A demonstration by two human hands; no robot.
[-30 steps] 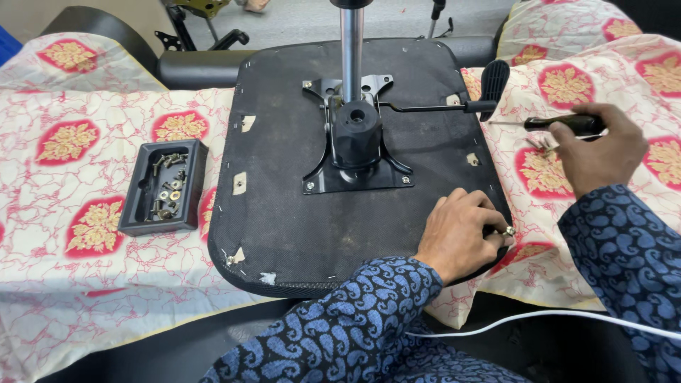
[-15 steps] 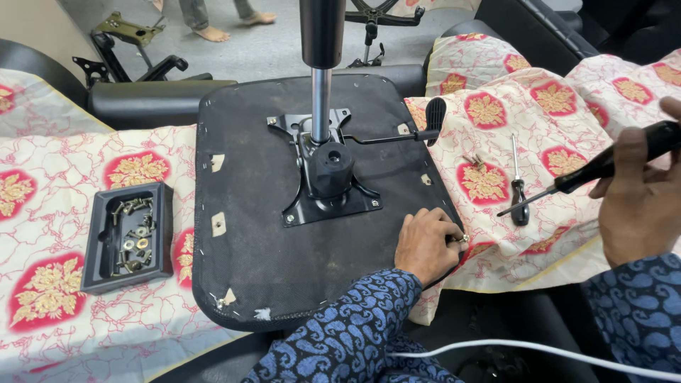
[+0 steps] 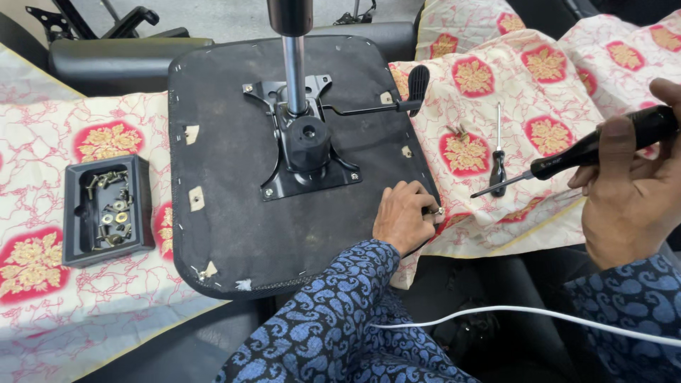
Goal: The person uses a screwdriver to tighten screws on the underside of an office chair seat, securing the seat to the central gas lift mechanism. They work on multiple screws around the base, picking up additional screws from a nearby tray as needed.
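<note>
An upturned black chair seat (image 3: 234, 213) lies on a patterned cloth, with a black metal mechanism plate (image 3: 306, 152) and a steel column (image 3: 294, 67) rising from it. My left hand (image 3: 403, 216) rests on the seat's right edge, fingers curled around a small metal fastener (image 3: 437, 211). My right hand (image 3: 631, 195) is raised to the right, clear of the seat. It grips a black-handled screwdriver (image 3: 589, 150) whose tip points left and down over the cloth. A second, smaller screwdriver (image 3: 499, 159) lies on the cloth between my hands.
A black tray (image 3: 78, 245) with several screws and bolts sits left of the seat. A lever with a black paddle (image 3: 418, 84) sticks out right of the mechanism. A white cable (image 3: 532, 315) crosses my lap. More chair parts (image 3: 106, 60) lie behind the seat.
My right hand has lifted the black-handled screwdriver off the cloth and drawn it right, toward me. My left hand has stayed at the seat's right edge.
</note>
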